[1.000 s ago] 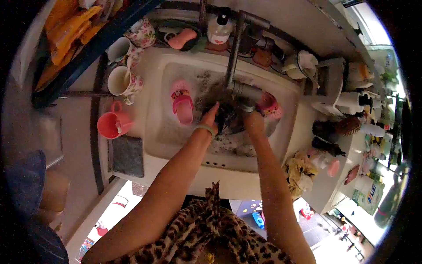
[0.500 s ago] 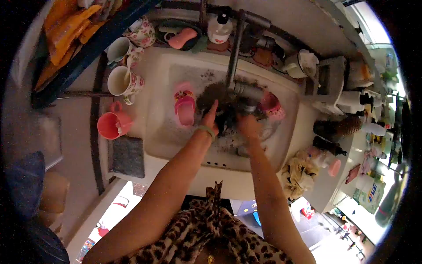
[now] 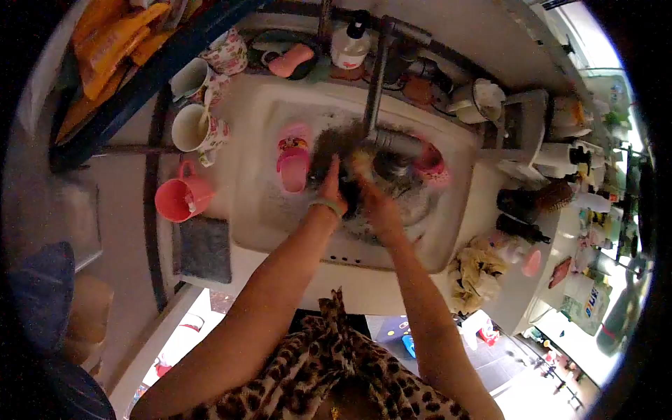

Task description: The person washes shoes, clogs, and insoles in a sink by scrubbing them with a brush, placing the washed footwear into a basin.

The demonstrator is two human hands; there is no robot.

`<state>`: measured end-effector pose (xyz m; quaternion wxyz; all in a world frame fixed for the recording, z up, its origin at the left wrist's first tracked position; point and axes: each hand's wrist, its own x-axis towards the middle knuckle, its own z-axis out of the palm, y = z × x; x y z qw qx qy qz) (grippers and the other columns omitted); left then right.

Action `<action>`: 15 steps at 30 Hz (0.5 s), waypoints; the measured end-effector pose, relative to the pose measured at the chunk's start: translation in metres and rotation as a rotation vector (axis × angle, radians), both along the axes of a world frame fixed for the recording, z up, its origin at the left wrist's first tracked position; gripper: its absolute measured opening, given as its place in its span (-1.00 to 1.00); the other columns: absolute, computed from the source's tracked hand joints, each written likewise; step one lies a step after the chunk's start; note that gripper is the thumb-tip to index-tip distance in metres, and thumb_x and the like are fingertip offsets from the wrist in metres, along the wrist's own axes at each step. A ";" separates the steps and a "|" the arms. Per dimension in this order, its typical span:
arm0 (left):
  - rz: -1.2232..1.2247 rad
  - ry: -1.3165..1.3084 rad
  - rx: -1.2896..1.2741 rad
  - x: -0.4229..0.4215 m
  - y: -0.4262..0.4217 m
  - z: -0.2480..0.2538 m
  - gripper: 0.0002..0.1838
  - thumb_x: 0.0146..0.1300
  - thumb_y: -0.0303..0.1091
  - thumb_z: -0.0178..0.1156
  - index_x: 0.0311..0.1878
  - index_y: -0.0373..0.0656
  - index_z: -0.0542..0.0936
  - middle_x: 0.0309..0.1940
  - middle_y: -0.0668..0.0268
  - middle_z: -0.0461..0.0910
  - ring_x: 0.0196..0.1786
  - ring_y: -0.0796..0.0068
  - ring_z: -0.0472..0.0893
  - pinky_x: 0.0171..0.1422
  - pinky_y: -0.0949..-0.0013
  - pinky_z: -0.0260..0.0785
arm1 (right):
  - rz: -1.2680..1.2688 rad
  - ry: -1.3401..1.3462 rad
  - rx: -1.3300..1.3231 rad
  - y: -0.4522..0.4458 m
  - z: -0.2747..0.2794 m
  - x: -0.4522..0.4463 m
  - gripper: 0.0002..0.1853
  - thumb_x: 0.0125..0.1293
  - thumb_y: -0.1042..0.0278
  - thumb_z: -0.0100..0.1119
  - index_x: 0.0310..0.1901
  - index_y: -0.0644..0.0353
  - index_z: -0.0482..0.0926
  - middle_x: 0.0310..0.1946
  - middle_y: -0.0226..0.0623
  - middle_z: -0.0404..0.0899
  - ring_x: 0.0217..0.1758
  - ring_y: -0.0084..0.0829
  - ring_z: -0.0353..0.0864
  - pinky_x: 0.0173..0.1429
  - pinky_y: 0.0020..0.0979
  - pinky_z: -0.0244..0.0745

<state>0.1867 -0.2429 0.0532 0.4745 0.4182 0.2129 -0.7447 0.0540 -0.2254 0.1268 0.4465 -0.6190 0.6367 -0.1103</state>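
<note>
Inside the white sink, my left hand grips a dark, wet thing, its thumb pointing up along the side. This looks like a black shoe, but its shape is mostly hidden by the hands and shadow. My right hand is closed beside it, with a pale yellowish, brush-like thing at the fingertips. A pink clog lies left of my hands, and another pink clog to the right, partly behind the faucet. Murky, foamy water surrounds the hands.
Floral mugs and a pink cup stand along the left ledge, near a grey cloth. Behind the sink are a soap dish with pink soap and a pump bottle. A crumpled beige cloth and a hairbrush lie right.
My right hand has moved left, closer to my left hand, and the yellowish thing now shows at its fingertips. The left clog has shifted slightly upward.
</note>
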 end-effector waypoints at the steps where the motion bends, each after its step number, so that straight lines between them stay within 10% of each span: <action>1: 0.036 0.022 0.001 -0.002 0.001 -0.012 -0.19 0.11 0.35 0.17 0.25 -0.08 0.41 0.12 0.27 0.51 0.09 0.37 0.53 0.13 0.26 0.40 | 0.051 -0.013 -0.031 0.014 0.011 -0.008 -0.61 0.32 0.38 0.07 0.17 -0.14 0.51 -0.48 -0.11 0.58 -0.53 -0.17 0.54 -0.43 -0.20 0.39; 7: 0.023 0.102 -0.108 -0.009 0.007 -0.028 -0.14 0.08 0.38 0.17 0.28 -0.08 0.37 0.18 0.26 0.46 0.20 0.30 0.45 0.29 0.21 0.29 | 0.314 0.338 -0.069 -0.006 0.006 -0.057 -0.68 0.37 0.26 0.07 0.14 -0.08 0.53 -0.33 -0.07 0.61 -0.37 -0.19 0.62 -0.32 -0.21 0.43; 15: 0.073 0.222 0.034 -0.003 0.008 -0.014 -0.17 0.15 0.41 0.05 0.26 -0.09 0.39 0.16 0.25 0.47 0.21 0.29 0.44 0.30 0.16 0.27 | 0.093 -0.132 -0.264 0.047 -0.014 -0.010 -0.67 0.37 0.28 0.03 0.16 -0.05 0.52 -0.26 -0.07 0.63 -0.32 -0.12 0.64 -0.28 -0.22 0.48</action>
